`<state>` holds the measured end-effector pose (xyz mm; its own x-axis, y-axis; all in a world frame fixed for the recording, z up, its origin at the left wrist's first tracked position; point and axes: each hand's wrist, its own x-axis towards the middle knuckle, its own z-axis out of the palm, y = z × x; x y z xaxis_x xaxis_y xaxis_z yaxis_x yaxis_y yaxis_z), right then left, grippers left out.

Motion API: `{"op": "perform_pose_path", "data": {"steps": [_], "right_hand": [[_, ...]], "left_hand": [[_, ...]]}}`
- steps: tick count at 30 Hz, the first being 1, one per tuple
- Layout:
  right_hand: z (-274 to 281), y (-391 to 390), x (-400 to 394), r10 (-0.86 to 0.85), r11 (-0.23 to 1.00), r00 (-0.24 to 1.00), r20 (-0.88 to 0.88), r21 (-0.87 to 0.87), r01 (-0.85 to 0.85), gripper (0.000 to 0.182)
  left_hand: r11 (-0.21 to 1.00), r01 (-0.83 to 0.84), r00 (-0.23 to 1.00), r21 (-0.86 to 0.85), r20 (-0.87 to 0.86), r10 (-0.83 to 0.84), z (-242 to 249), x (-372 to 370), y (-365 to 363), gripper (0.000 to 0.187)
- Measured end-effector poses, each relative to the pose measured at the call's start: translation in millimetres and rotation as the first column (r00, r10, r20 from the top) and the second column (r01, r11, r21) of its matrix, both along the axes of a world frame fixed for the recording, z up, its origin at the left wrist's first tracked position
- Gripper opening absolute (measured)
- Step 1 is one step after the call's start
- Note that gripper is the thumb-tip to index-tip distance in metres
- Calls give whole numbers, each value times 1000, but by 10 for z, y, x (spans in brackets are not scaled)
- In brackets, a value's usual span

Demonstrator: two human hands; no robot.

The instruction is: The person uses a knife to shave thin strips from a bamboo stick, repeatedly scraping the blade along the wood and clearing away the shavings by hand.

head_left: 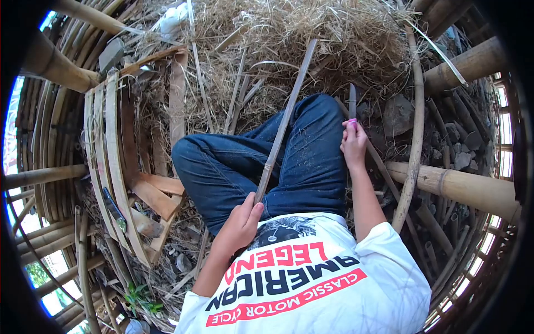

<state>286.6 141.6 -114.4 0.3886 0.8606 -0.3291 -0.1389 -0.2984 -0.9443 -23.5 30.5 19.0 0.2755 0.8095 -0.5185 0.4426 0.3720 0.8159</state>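
Observation:
A long flat bamboo strip (288,114) slants up and to the right across my crossed legs in jeans. My left hand (240,224) is closed round its lower end, near my lap. Beside my right knee, my right hand (354,146) grips a knife (352,103) by its pink handle, the blade pointing up and away from me. The blade and the strip are apart. Dry shavings and straw (345,39) lie in a heap beyond my knees.
A slatted wooden crate (114,161) stands at the left, with a dark thin object on its slats. Thick bamboo poles (461,186) jut in from the right. Stones (399,115) lie right of the knife. Bamboo walls surround the space.

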Motion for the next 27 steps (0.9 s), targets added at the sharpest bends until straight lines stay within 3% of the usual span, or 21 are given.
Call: {"op": "perform_pose_path", "data": {"steps": [2,5,10,12,15,19,21,27], "right_hand": [[88,21,-152,-15,999,999,-49,28,16,17],[-305,67,-191,-24,998,984,178,54,14,11],[-263,102,-138,-9,999,999,35,34,8,9],[-310,115,-120,36,998,993,111,45,-42,10],[-436,159,-121,50,987,978,204,138,-80,10],[-441,209,-74,36,988,989,146,144,-57,10],[-352,199,-54,37,999,999,11,35,-37,9],[-304,210,-40,48,999,996,-73,6,-47,10]], "left_hand": [[1000,-10,1000,9,24,10,16,17,18,27],[999,-23,995,23,95,21,-26,10,-15,27],[999,-48,981,-20,185,51,-33,-11,-46,27],[983,-69,945,-169,306,118,-16,-22,-45,25],[985,-56,926,-161,361,112,-6,-4,-48,22],[985,-13,911,-171,405,82,-13,-7,-34,20],[982,-13,890,-189,445,98,-24,-8,-34,19],[978,-19,855,-210,503,125,-28,42,-24,22]]}}
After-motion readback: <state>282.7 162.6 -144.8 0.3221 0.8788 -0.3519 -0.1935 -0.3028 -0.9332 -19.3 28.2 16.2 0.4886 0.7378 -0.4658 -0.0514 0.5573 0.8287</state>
